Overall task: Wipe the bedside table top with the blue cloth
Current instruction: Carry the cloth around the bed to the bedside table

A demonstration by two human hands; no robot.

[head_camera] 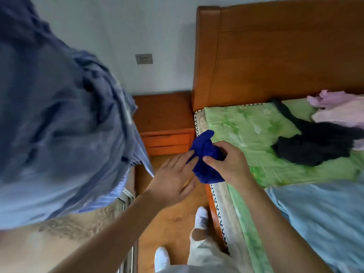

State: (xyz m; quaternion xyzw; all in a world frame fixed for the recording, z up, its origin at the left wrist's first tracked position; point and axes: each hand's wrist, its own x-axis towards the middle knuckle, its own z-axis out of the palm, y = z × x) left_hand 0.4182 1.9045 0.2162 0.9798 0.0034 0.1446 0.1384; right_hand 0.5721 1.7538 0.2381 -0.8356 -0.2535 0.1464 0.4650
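Two hands at the bed's near edge, right hand (pixel 229 164) gripping bunched blue cloth (pixel 204 156), left hand (pixel 173 180) spread open with fingertips touching it, orange bedside tabletop (pixel 162 112) beyond, beside the bed (pixel 256 134).

A green sheet (pixel 254 133) covers the bed (pixel 220 217), with a black garment (pixel 315 148) and pink clothing (pixel 338 113) lying on it. A wooden headboard (pixel 275 56) stands against the wall, near a wall socket (pixel 144 58). Blue-grey fabric (pixel 59 115) fills the left.
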